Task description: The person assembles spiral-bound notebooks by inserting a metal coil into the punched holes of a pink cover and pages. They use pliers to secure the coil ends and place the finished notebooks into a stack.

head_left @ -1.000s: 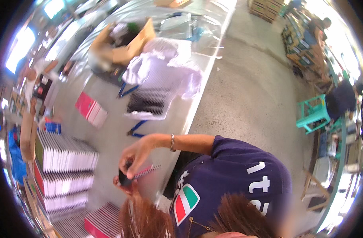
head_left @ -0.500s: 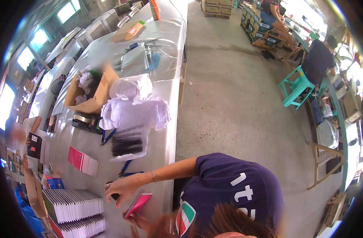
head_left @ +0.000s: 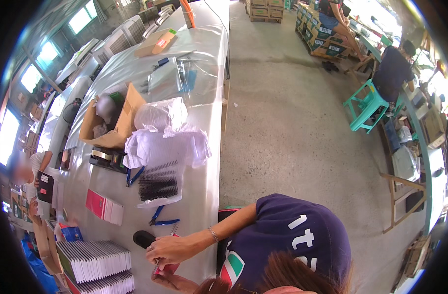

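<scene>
My left hand (head_left: 172, 280) holds a small pink notebook (head_left: 170, 269) low over the table's near edge, fingers closed round its lower side. My right hand (head_left: 169, 251), with a bracelet at the wrist, lies over the notebook. Its fingers are pinched at the notebook's bound edge and hide most of it. A loose end of the wire spiral (head_left: 175, 228) sticks out past the hand. Beside my right fingers a black oval object (head_left: 144, 239) rests on the table. Blue-handled pliers (head_left: 161, 218) lie just beyond.
Black spiral coils (head_left: 158, 188) lie on white paper near a tape dispenser (head_left: 108, 159) and an open cardboard box (head_left: 122, 117). Pink notebooks (head_left: 105, 207) and stacked spiral-bound books (head_left: 94, 262) are on the left. A person across the table holds a dark book (head_left: 46, 187).
My right hand has left the black oval object and moved right and down onto the pink notebook. The oval object now shows fully on the table. The view has shifted slightly.
</scene>
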